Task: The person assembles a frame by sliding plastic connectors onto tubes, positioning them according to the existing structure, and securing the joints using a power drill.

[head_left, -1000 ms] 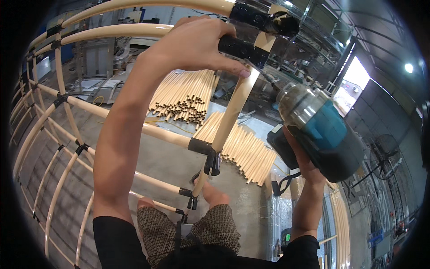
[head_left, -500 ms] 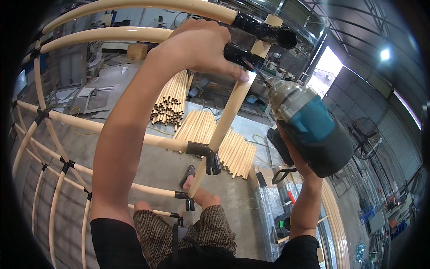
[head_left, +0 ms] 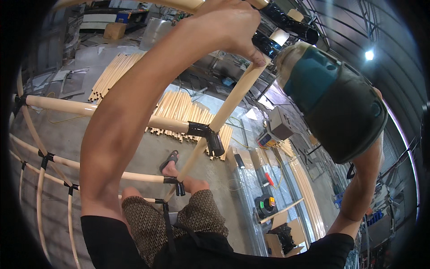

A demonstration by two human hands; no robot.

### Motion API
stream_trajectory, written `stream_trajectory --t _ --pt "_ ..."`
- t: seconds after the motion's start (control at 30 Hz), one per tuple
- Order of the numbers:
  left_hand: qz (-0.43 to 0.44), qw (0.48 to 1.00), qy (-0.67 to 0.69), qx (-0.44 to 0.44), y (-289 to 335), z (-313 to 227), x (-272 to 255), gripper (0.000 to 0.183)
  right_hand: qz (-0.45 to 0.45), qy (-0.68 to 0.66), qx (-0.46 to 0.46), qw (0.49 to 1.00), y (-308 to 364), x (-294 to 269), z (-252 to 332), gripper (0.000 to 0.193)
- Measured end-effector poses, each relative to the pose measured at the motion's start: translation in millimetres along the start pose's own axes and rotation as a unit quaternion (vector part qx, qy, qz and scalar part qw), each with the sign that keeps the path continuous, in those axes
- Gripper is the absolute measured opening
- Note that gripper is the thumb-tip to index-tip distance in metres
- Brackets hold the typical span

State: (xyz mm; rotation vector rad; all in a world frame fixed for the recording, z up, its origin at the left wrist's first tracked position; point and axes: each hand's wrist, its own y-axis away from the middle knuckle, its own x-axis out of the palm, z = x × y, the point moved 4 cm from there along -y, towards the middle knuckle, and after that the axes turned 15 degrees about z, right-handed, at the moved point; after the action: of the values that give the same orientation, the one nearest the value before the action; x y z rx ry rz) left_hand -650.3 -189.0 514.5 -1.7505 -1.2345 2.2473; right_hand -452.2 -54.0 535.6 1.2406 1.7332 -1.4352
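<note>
My left hand [head_left: 235,27] is closed around a black pipe joint [head_left: 267,46] at the top of the frame, its thumb pressed along the upright cream pipe [head_left: 239,94]. A teal and black power driver [head_left: 331,98] is raised at the right, its nose up against the joint; the bit itself is hidden. Behind the tool's body my right hand [head_left: 375,145] grips it, mostly out of sight. Lower on the same upright, another black joint [head_left: 208,134] carries a horizontal cream pipe [head_left: 62,105].
Cream pipe framework with black joints spreads to the left. Stacked cream pipes [head_left: 179,110] lie on the floor ahead. On the right are long wrapped bars, a black round tool [head_left: 265,206], an open cardboard box [head_left: 298,231] and a grey case [head_left: 281,123].
The driver has swung up and its nose has come against the joint, with my right arm lifted and farther out. My left hand keeps its hold. The whole view has shifted.
</note>
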Motion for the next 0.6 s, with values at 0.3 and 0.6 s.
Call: stream_trajectory --t 0.3,0.6 --pt "0.046 0.998 0.041 0.022 -7.1 -7.9 -3.2 0.057 -0.060 0.274 -0.121 0.952 32.6 -14.1 -46.8 0.037" --pt "0.007 0.997 0.075 -0.010 -3.0 -10.7 -0.8 0.060 -0.052 0.243 -0.107 0.963 34.4 -4.4 -60.3 0.031"
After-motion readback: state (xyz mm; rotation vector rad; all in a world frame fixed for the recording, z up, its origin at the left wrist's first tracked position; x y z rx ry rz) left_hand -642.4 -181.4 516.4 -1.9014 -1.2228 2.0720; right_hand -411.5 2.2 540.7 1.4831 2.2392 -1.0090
